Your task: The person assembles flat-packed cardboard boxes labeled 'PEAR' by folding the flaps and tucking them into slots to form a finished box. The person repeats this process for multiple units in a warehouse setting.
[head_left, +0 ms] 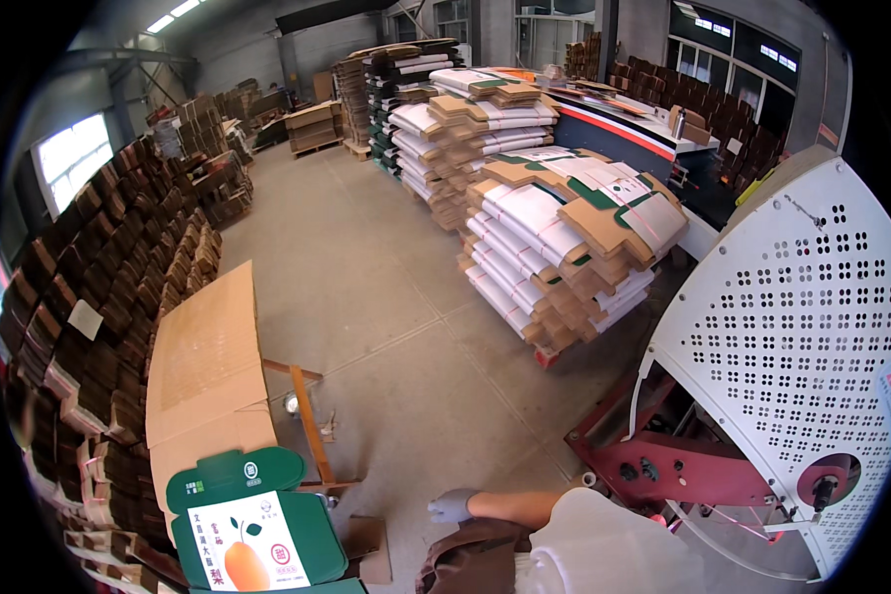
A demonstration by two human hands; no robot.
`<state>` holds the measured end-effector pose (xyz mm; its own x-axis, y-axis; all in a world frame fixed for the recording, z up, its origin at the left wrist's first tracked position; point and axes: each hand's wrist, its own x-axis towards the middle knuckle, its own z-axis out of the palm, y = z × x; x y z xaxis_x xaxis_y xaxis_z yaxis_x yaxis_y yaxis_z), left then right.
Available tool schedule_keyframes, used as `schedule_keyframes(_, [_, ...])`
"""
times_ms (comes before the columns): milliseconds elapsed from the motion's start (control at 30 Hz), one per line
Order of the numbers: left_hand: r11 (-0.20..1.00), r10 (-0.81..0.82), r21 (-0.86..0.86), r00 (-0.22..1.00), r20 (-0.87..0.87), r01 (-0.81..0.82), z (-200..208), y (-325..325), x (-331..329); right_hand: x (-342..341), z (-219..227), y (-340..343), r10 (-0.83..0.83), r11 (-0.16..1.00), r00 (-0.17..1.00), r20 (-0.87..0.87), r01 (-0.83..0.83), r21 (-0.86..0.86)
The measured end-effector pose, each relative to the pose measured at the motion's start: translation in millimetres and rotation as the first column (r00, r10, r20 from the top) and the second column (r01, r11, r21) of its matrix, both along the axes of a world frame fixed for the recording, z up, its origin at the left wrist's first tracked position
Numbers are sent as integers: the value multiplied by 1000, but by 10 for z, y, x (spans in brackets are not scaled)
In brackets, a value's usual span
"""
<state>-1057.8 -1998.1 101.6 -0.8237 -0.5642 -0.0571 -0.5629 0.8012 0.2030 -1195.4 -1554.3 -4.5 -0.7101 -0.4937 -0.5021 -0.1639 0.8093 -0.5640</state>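
My right hand (452, 506), in a grey glove, reaches leftward at the lower middle, above brown cloth (473, 559). Its bare forearm comes out of a loose white sleeve (604, 544). The fingers look loosely stretched and nothing shows in them. My left hand is out of sight. Nearest on the left lies a flat green carton blank (322, 535) with a white panel and a printed pear. It overlaps the lower end of a long plain brown cardboard sheet (208, 356), apart from my hand.
A wooden frame (312, 426) stands beside the sheet. To the right is a machine with a white perforated guard (782, 327) and dark red arm (683, 470). Bundled carton blanks (554, 247) are piled ahead. Brown cardboard stacks (99, 287) line the left wall.
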Motion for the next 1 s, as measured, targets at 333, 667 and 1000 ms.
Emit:
schedule_keyframes(333, [999,35,-6,999,-4,-35,19,-80,-46,-99,-411,232,-92,994,995,-41,90,-64])
schedule_keyframes(667, [997,71,-5,997,-7,-71,83,-100,-73,-393,-550,849,-385,913,923,-24,384,140])
schedule_keyframes(1000, [992,124,-27,992,10,-124,156,-181,-45,-1808,1246,3295,-726,363,317,-610,930,52])
